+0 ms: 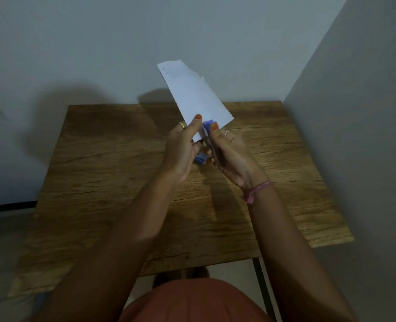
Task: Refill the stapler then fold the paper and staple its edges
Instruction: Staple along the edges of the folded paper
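Up above the table (pixel 122 182), left hand (pixel 180 149) pinches folded paper (pixel 192 96); right hand (pixel 229 154) grips stapler (pixel 208 126).

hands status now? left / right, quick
Left hand: closed, pinching the folded paper near its lower edge.
Right hand: closed around the blue stapler, thumb on top, clamped onto the paper.
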Motion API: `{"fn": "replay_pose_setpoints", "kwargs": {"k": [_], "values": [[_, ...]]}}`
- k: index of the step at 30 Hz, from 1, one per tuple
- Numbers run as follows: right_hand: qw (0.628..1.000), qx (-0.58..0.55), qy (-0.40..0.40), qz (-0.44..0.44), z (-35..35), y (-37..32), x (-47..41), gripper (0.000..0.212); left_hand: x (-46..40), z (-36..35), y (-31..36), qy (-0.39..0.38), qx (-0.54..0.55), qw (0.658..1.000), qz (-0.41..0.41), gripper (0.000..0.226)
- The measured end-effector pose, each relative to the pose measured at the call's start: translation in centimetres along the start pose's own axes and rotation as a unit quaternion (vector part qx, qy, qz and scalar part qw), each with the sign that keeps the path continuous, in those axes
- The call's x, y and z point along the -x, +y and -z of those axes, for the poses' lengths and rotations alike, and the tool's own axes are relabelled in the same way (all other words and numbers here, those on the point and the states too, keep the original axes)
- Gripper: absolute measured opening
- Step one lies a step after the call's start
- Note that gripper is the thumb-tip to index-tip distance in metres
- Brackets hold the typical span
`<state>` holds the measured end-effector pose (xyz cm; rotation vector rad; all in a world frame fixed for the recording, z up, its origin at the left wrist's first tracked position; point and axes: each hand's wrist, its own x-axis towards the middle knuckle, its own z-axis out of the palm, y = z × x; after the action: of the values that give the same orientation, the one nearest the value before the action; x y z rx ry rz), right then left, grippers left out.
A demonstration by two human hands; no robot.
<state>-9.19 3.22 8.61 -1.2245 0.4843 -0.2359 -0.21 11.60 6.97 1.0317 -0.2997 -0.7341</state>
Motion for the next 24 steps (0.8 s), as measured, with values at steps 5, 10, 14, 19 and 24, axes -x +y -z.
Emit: {"fn": "replay_pose_setpoints", "kwargs": {"k": [5, 10, 14, 19, 24], "values": [[0.995, 0.034, 0.024, 0.093, -0.1, 0.9, 0.1, 0.018, 0.2, 0.0, -0.3, 0.041, -0.006, 0.999, -0.006, 0.015], [0.968, 0.116, 0.138, 0.175, -0.2, 1.9, -0.2, 0.032, 0.6, 0.0, -0.5, 0.061, 0.008, 0.998, -0.013, 0.012], [0.921, 0.233, 0.225, 0.219, -0.3, 2.6, -0.6, 0.039, 0.6, -0.3, -0.4, 0.091, 0.015, 0.996, 0.001, 0.010], [0.880, 0.294, 0.251, 0.277, -0.6, 2.8, -0.8, 0.036, 0.8, -0.7, -0.3, 0.126, 0.027, 0.992, 0.009, 0.007], [0.838, 0.391, 0.225, 0.308, -0.6, 2.7, -0.6, 0.023, 0.9, -0.7, -0.3, 0.151, 0.034, 0.988, 0.020, 0.005]]}}
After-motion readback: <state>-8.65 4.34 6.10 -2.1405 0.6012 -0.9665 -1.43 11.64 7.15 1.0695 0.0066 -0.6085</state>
